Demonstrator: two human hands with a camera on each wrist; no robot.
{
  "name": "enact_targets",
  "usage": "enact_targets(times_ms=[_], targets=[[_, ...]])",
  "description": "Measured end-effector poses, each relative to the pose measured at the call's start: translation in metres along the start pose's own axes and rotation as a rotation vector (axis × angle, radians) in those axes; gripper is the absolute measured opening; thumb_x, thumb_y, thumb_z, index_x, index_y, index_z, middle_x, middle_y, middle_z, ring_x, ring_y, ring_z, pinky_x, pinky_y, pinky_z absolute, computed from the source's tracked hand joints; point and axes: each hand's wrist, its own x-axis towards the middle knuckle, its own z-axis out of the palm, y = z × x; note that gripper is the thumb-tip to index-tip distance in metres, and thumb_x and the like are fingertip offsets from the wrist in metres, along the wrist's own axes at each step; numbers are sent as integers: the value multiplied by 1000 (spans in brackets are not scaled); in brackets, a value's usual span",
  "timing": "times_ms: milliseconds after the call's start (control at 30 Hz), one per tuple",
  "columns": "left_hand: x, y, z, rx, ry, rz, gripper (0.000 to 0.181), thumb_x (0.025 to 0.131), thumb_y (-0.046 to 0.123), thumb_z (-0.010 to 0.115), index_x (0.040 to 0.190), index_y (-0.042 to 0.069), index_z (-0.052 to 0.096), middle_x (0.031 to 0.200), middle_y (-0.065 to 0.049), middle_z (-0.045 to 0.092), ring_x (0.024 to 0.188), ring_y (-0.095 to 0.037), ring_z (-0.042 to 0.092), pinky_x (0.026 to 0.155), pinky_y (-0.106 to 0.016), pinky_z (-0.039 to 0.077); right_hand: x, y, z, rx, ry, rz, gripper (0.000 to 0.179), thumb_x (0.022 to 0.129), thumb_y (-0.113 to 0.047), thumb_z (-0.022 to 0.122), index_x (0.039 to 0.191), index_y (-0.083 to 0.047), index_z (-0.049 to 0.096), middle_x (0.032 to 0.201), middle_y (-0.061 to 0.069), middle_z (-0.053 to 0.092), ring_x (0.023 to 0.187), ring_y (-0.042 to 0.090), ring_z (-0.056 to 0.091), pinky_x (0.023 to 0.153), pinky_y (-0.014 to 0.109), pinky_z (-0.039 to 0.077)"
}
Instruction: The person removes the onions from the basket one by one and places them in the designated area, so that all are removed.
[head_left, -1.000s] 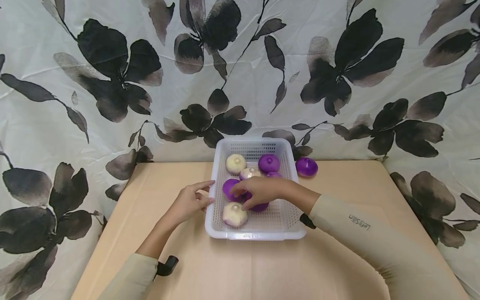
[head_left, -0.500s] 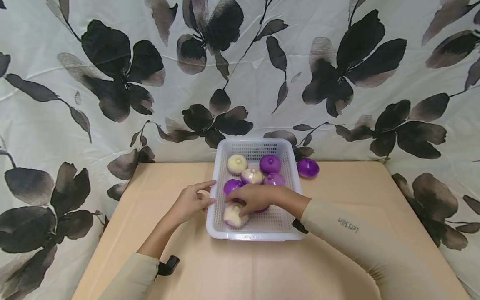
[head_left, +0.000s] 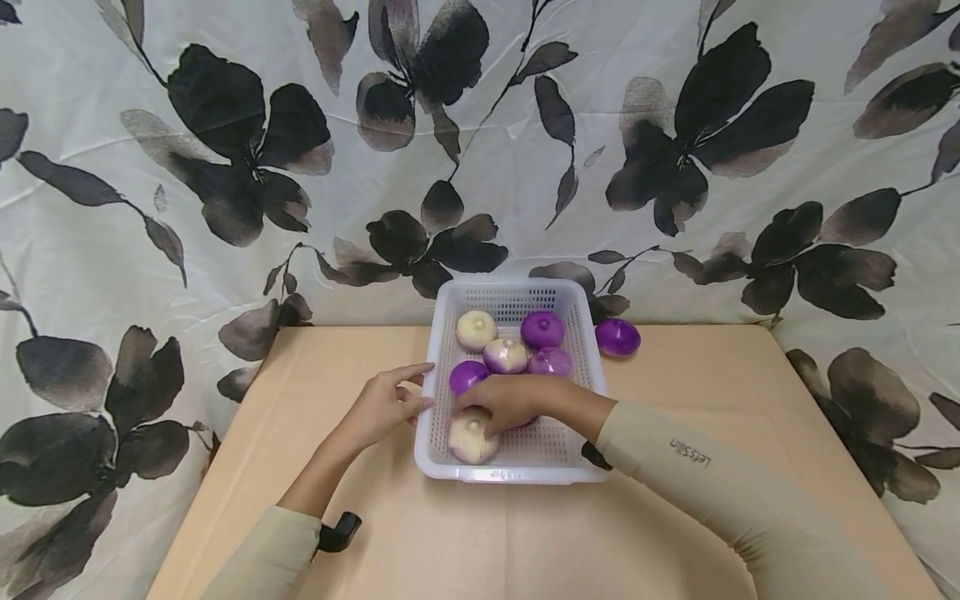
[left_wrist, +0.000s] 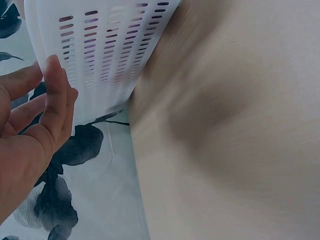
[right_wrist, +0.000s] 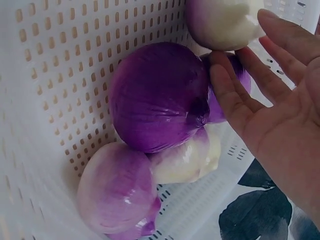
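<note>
A white perforated plastic basket [head_left: 517, 475] holds several onions. My right hand [head_left: 498, 398] reaches into it and grips a whitish onion [head_left: 472, 442] at the front left. In the right wrist view, thumb and fingers lie on either side of that onion [right_wrist: 220, 25]. Just beside the fingers is a large dark purple onion [right_wrist: 155, 97], mostly hidden under the hand in the head view. My left hand [head_left: 382, 404] touches the basket's left side, its fingertips resting against the outer wall [left_wrist: 100, 55] and rim.
Toward the back of the basket lie a white onion [head_left: 476, 330], a white-and-purple one [head_left: 506, 356] and purple ones [head_left: 542, 330]. Another purple onion [head_left: 618, 337] sits on the table [head_left: 675, 367] outside, right of the basket. A floral cloth [head_left: 480, 167] hangs behind.
My right hand has moved from the dark purple onion mid-basket toward the front left and onto the whitish onion. The left hand stays against the basket.
</note>
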Motion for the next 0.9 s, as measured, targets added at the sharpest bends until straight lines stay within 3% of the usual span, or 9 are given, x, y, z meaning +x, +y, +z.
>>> enact_targets(times_ms=[200, 533, 900], targets=[[-1, 1, 0, -6, -4, 1, 60, 93, -2, 71, 149, -2, 51, 129, -28, 59, 72, -16, 69, 68, -50, 63, 1, -1, 1, -1, -26, -10, 56, 87, -10, 80, 140, -22, 63, 132, -4, 67, 116, 11, 61, 109, 32, 49], [0, 1, 1, -5, -3, 0, 60, 92, -2, 72, 149, -1, 52, 129, -28, 59, 70, -16, 68, 69, -52, 63, 7, -2, 7, -43, -54, -33, 59, 88, -6, 78, 142, -25, 63, 143, -10, 63, 132, 9, 56, 116, 30, 44], [0, 2, 1, 19, 4, 0, 60, 92, -1, 72, 149, -1, 52, 128, -27, 60, 70, -15, 69, 64, -41, 63, 15, -1, 9, -26, -133, -55, 64, 89, -12, 79, 148, -25, 57, 149, -7, 57, 140, 13, 50, 120, 29, 38]])
